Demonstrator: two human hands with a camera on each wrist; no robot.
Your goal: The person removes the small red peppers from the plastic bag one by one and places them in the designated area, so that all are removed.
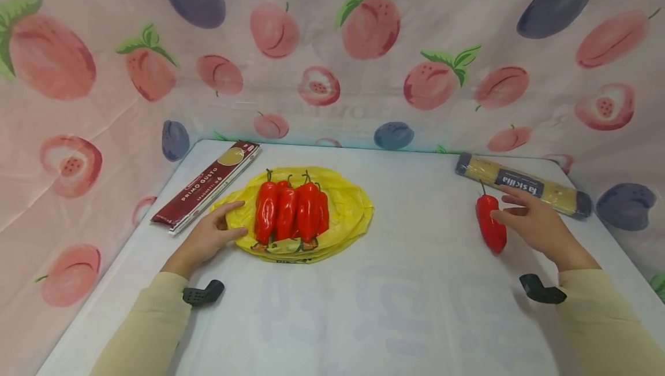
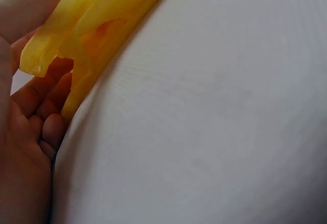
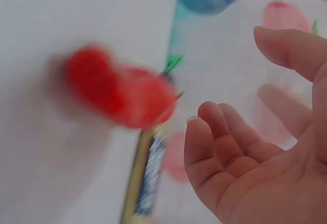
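From the head, the left grip [image 1: 208, 238] touches a yellow bag [image 1: 347, 209], red peppers [image 1: 286, 211] just beyond; a lone pepper [image 1: 490, 231] is beside the right grip [image 1: 540, 226]. Left wrist: whether it clasps is unclear. Right wrist: fingers loosely parted.

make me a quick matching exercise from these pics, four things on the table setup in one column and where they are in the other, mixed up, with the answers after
Things
1. maroon spaghetti pack
2. yellow bag
3. lone red pepper
4. "la Sicilia" pack

Places
A. beside the right hand, stem pointing toward the back
B. near the far right corner of the table
C. along the left side of the table
D. spread around several red peppers, next to the left hand

Right pairs: 1-C, 2-D, 3-A, 4-B
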